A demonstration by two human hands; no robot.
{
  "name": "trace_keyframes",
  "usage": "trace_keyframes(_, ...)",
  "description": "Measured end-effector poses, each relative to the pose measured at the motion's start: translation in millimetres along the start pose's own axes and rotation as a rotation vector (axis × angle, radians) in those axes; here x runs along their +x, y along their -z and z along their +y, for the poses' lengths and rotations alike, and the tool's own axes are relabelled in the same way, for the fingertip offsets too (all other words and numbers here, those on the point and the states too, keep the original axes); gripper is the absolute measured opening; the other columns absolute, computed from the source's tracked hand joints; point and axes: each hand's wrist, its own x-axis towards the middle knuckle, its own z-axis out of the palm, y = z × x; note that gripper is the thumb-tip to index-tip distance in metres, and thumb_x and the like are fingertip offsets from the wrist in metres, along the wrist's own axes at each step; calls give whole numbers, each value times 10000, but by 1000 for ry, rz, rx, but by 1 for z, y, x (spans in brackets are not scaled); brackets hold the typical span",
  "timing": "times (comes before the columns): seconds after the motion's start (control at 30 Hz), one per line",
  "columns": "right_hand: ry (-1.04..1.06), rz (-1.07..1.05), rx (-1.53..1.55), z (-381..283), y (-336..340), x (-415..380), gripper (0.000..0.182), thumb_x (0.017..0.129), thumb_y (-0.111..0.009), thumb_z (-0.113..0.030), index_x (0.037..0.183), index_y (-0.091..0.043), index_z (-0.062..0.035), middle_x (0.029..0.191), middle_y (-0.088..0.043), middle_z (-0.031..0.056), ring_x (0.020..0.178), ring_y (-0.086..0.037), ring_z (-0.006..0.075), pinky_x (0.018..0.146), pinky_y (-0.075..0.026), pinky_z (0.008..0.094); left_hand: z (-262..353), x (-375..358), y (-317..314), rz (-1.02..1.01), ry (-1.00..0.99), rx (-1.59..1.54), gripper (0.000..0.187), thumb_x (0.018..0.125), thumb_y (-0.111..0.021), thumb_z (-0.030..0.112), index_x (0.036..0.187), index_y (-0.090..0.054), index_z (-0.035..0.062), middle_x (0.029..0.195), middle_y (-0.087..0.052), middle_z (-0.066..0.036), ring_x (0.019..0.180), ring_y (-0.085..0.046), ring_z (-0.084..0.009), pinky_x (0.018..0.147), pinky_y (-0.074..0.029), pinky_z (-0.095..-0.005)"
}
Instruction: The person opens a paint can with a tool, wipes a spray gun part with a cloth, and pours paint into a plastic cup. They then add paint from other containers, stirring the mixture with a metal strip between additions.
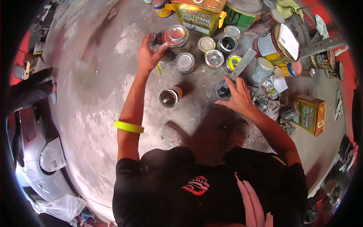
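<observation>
My left hand (150,55), its thumb and fingers apart, reaches beside a small dark container (152,38) and left of a can with a reddish lid (177,36); it holds nothing that I can see. My right hand (238,94) is spread beside a clear cup with dark contents (222,90). A flat metal strip (244,62) slants up from the cup, near my right fingertips; whether they touch it is unclear. Between my hands an open can (169,98) with a shiny inside stands on the floor. A closed grey-lidded can (185,61) is behind it.
Behind are several small cans, one with yellow-green paint (233,61), a large thinner tin (196,17) and a green can (244,13). Crumpled plastic (270,106) and another thinner tin (312,113) lie right. At the far left are a person's legs (34,87) and a car (41,170).
</observation>
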Motion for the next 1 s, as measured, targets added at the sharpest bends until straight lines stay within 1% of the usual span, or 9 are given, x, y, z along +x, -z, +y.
trace_keyframes(0.13, -24, -60, -7, -4, 5, 0, 1004, 613, -897, -423, 1453, -428, -136, 1126, -444, 173, 1081, -498, 375, 907, -473, 467, -40, -109, 47, -93, 257, 54, 412, 879, -654, 114, 1277, -587, 32, 1203, -655, -201, 1131, -621, -383, 964, -489, -425)
trace_keyframes(0.17, -23, -60, 14, -2, 4, 0, 980, 629, -890, -398, 1453, -437, -122, 1122, -452, 176, 1064, -507, 373, 883, -488, 462, -56, -155, 51, -85, 147, 106, 469, 838, -644, 59, 1301, -566, 44, 1210, -647, -200, 1134, -611, -394, 966, -489, -434)
trace_keyframes(0.23, 19, -32, 10, 2, 1, -2, 970, 624, -891, -397, 1440, -453, -109, 1111, -456, 174, 1053, -514, 367, 871, -493, 455, -46, -225, 46, -360, 358, 59, 794, 746, -736, 117, 1452, -379, 49, 1394, -511, -238, 1279, -506, -411, 1066, -430, -461)
trace_keyframes(0.3, 42, -7, -7, 1, 5, 2, 961, 619, -893, -397, 1426, -470, -95, 1100, -459, 172, 1042, -521, 361, 859, -498, 448, -25, -253, 27, -339, 178, 3, 1017, 656, -857, 241, 1469, -308, -25, 1423, -454, -275, 1327, -448, -419, 1120, -366, -465)
trace_keyframes(0.4, 41, 32, -8, -21, 26, 4, 952, 605, -902, -380, 1406, -492, -66, 1068, -467, 166, 1011, -535, 349, 832, -501, 427, 19, -235, -2, -140, 371, -172, 1123, 653, -908, 291, 1506, -242, -9, 1374, -527, -219, 1301, -500, -331, 1090, -399, -416)
trace_keyframes(0.53, 237, 238, 39, -47, 59, 14, 951, 592, -917, -348, 1387, -498, -36, 996, -459, 145, 903, -531, 319, 779, -494, 403, 24, -216, -13, -165, 547, -459, 882, 674, -899, 292, 1358, -432, -10, 1181, -653, -168, 1097, -638, -272, 959, -496, -382)
trace_keyframes(0.73, 163, 334, 192, -69, 96, 11, 973, 581, -924, -300, 1407, -458, -83, 1059, -482, 157, 998, -544, 346, 836, -487, 426, 44, -171, 29, -176, 285, -434, 773, 691, -896, 261, 1300, -496, 1, 1117, -688, -121, 1003, -669, -215, 885, -527, -363)
trace_keyframes(0.87, 151, 394, 271, -70, 110, 17, 944, 581, -921, -186, 1381, -455, -8, 1168, -511, 179, 1056, -576, 342, 893, -494, 398, 99, -115, 89, -206, 129, -339, 911, 647, -899, 246, 1411, -448, 42, 1166, -658, -143, 1104, -628, -277, 1000, -471, -412)
trace_keyframes(1.0, 195, 360, 287, -78, 121, 19, 913, 612, -888, -199, 1398, -445, -62, 1155, -514, 190, 1038, -565, 364, 885, -484, 438, 151, -79, 129, -265, -128, -13, 1022, 579, -897, 239, 1477, -419, 137, 1218, -625, -145, 1201, -555, -337, 1121, -352, -516)
